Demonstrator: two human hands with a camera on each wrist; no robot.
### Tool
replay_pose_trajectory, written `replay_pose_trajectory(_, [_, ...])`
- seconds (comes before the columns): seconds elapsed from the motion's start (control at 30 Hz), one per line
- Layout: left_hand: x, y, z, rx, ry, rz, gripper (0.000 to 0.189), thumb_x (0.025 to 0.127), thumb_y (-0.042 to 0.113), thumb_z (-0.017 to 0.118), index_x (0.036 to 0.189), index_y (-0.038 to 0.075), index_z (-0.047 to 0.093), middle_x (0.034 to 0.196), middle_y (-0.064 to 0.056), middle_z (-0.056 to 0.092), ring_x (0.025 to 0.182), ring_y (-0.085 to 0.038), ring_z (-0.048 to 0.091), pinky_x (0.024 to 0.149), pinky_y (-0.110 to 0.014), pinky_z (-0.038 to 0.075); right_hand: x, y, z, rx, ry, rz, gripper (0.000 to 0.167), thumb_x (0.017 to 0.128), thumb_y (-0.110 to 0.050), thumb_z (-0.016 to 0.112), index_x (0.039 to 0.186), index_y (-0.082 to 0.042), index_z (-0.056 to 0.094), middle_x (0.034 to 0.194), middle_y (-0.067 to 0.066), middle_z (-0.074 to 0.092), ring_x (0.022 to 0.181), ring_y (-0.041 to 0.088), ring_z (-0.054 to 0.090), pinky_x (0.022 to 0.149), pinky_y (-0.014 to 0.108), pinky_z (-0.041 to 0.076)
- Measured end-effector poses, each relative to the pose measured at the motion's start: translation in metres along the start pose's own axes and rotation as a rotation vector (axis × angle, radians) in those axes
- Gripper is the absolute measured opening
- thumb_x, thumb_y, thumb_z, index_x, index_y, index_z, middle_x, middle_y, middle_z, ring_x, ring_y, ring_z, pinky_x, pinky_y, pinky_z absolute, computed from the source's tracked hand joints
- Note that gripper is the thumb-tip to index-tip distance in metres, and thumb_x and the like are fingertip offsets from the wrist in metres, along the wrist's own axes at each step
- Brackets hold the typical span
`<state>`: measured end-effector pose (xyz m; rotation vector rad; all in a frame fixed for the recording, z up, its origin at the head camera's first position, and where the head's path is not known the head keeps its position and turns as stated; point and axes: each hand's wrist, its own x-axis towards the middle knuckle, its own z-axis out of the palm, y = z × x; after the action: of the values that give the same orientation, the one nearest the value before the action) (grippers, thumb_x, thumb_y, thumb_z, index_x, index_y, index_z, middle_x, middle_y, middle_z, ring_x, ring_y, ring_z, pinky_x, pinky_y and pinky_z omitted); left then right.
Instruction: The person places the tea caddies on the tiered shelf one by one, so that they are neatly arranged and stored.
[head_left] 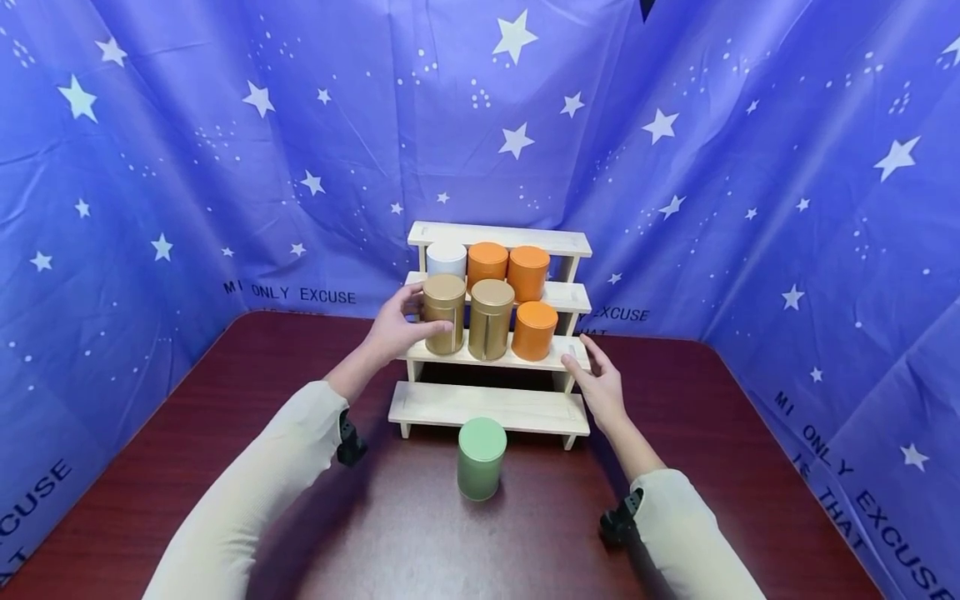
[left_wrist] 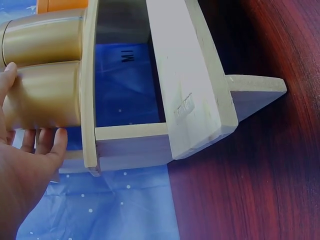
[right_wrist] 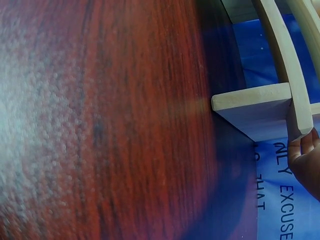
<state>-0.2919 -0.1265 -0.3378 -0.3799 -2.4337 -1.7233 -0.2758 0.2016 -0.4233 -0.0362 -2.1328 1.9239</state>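
My left hand (head_left: 401, 323) grips the left gold tin (head_left: 444, 312), thumb across its front and fingers round its left side. That tin stands upright on the second step from the bottom of a wooden tiered shelf (head_left: 487, 402). Right beside it is another gold tin (head_left: 491, 321), then an orange tin (head_left: 535, 332). In the left wrist view the fingertips (left_wrist: 60, 140) lie along the gold tin's side. My right hand (head_left: 600, 385) holds the right end of the same step, thumb at its front edge. The right wrist view shows fingers (right_wrist: 306, 145) against the board's end.
One step higher stand a white tin (head_left: 446, 258) and two orange tins, the left one (head_left: 487, 261) and the right one (head_left: 528, 271). A green tin (head_left: 482, 460) stands on the dark red table (head_left: 405, 533) before the shelf. A blue star-patterned curtain (head_left: 480, 108) surrounds the table.
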Motion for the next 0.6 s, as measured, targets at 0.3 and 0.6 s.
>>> replay_pose_trajectory(0.3, [-0.002,0.003,-0.007,-0.025,0.001,0.051,0.076,0.073,0.016,0.081,0.137,0.008,0.041,0.126,-0.019,0.054,0.114,-0.034,0.053,0.097,-0.044,0.049,0.001,-0.003,0.0,-0.002,0.006,-0.005,0.058,0.086,-0.018,0.069,0.139,-0.015,0.045,0.105,-0.009,0.057,0.088,-0.003,0.054,0.073,0.008,0.048])
replay_pose_trajectory(0.6, [-0.015,0.002,-0.017,-0.052,-0.026,0.051,0.073,0.074,0.015,0.08,0.137,0.009,0.042,0.126,-0.019,0.055,0.115,-0.034,0.054,0.1,-0.044,0.048,-0.001,-0.001,0.0,0.011,-0.001,0.005,0.059,0.086,-0.017,0.069,0.14,-0.014,0.045,0.11,-0.006,0.056,0.089,-0.003,0.054,0.074,0.008,0.048])
